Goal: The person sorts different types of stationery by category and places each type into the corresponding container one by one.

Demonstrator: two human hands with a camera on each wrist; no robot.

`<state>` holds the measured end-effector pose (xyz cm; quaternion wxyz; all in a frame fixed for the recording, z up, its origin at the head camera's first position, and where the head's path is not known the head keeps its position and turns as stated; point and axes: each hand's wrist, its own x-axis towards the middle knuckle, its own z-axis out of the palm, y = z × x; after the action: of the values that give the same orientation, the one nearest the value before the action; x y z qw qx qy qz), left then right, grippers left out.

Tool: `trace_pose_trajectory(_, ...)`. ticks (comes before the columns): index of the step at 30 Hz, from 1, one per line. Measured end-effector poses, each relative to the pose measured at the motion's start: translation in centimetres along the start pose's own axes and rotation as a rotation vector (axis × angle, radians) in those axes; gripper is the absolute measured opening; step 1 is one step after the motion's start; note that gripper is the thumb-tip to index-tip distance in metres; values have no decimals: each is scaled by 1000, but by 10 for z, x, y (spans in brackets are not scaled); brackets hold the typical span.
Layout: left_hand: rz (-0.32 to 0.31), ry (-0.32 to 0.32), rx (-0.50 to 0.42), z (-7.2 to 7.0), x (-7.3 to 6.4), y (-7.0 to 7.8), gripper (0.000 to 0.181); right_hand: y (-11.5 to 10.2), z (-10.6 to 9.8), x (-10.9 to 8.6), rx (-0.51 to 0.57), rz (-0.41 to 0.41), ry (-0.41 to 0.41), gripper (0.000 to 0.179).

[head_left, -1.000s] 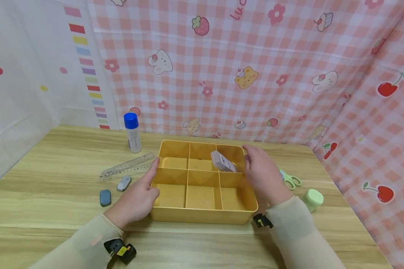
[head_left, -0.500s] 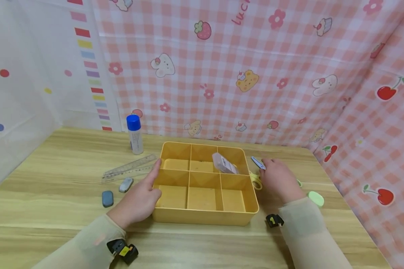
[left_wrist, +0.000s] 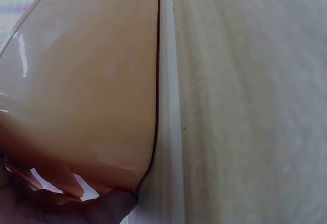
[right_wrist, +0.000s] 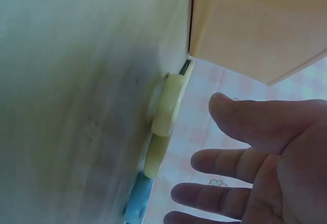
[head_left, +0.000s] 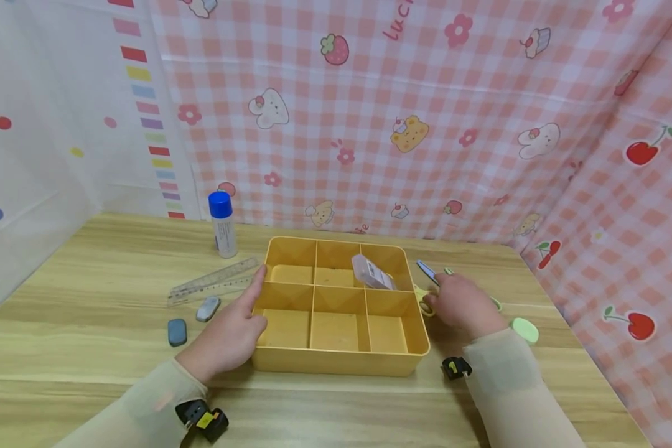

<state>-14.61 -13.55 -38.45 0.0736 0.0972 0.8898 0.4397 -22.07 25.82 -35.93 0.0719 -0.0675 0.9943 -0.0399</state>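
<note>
The yellow scissors [right_wrist: 168, 104] are placed just left of the right hand [head_left: 463, 303], the nearer one, in the narrow strip between its thumb and the yellow box [head_left: 336, 362]. The right hand's fingers are extended with the thumb held apart; nothing is gripped, and a gap is shown between thumb and scissors. A handle loop is turned toward the thumb; the full long axis cannot be told, as part is hidden. Leftward room is limited by the box wall. Ahead of the fingers, a slim blue tool [head_left: 427, 272] is seen slanting away leftward; beyond the hand's right side, a green loop [head_left: 497, 304] is half covered. The box's left side is touched by the left hand [head_left: 229, 336], its index finger straight.
</note>
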Motion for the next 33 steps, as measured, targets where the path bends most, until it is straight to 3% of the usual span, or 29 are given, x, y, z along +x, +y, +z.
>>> trace_pose_trajectory(4,-1,-5,3,1,0,0,78,2,1,-1,-12,11,0,60)
trace_pose_trajectory(11,-4,-5,3,1,1,-1,79,3,3,1,-8,-31,-3,50)
trace_pose_trajectory(18,-6,-7,-2,1,1,-1,79,2,8,4,-20,-54,-54,56)
trace_pose_trajectory(25,-5,-2,-1,0,1,-1,79,2,10,6,-20,-62,-73,30)
trace_pose_trajectory(33,-10,-9,-8,0,0,1,78,0,10,3,-16,-63,-62,24)
